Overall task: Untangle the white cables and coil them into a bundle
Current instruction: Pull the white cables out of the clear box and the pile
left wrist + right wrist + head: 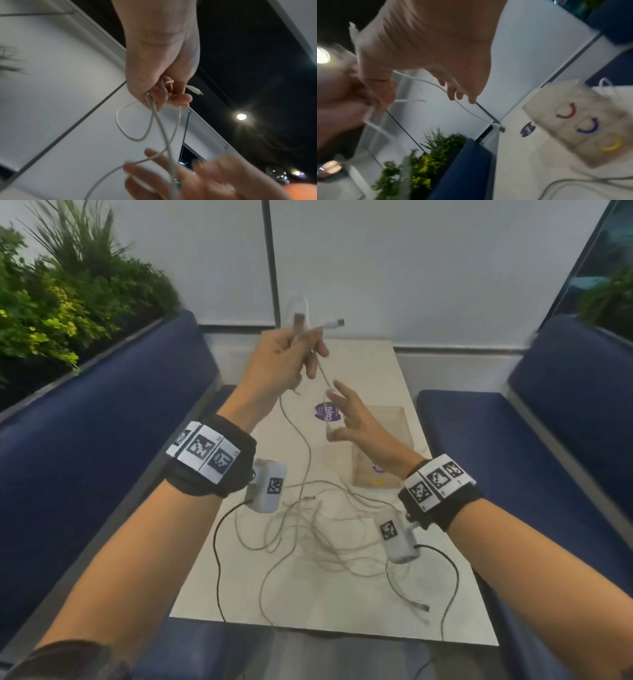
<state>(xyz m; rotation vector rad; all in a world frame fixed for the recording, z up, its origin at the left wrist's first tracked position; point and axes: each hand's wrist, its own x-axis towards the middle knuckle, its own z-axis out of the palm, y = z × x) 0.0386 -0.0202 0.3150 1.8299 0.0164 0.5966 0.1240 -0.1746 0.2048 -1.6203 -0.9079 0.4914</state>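
Note:
My left hand is raised above the far end of the table and grips white cable strands. A USB plug sticks out past its fingers. In the left wrist view the left hand holds a small cable loop, and the plug shows beside it. A strand hangs down to my right hand, whose fingers are spread with the strand running across them. The right wrist view shows the right-hand fingers touching the cable. The tangled white cables lie on the table.
A beige pouch with coloured arcs and a purple round sticker lie on the table beyond the tangle. Blue benches flank the table, with plants at the left. Thin black wires trail from the wrist cameras.

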